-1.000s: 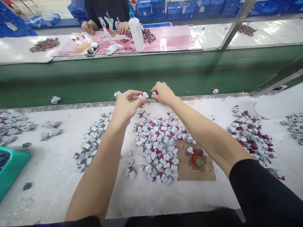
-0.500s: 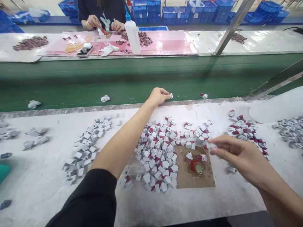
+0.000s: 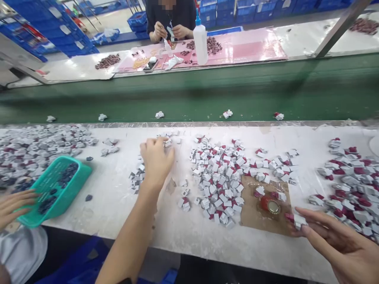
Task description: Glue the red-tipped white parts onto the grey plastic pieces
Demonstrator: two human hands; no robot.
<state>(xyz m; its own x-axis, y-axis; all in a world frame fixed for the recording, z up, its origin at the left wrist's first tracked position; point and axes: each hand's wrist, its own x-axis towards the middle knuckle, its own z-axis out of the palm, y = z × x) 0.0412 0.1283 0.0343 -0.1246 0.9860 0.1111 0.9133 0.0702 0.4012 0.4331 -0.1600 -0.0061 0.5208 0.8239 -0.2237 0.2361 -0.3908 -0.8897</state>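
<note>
My left hand (image 3: 156,161) reaches over a pile of small grey block-shaped pieces (image 3: 136,176), its thumb and curled fingers round a small grey piece (image 3: 167,142). Whether that piece is lifted is hard to see. At the right, my right hand (image 3: 334,236) pinches a small white-and-magenta piece (image 3: 299,221) between thumb and fingers. Beside it lies a brown cardboard square (image 3: 251,213), bearing a red bottle cap-like object (image 3: 271,206) and a couple of white-and-magenta pieces. A large heap of similar pieces (image 3: 217,177) spreads between my hands.
A green conveyor belt (image 3: 189,94) runs behind, carrying several spaced pieces. At left, another person's hand (image 3: 17,205) touches a teal basket (image 3: 79,185) of dark pieces. Opposite sits a co-worker (image 3: 171,19) near a white bottle (image 3: 200,45). More pieces (image 3: 352,185) lie far right.
My left hand has let go of a white-and-magenta piece on the belt and come back to the grey pile. My right hand still holds its piece. The view has swung left.
</note>
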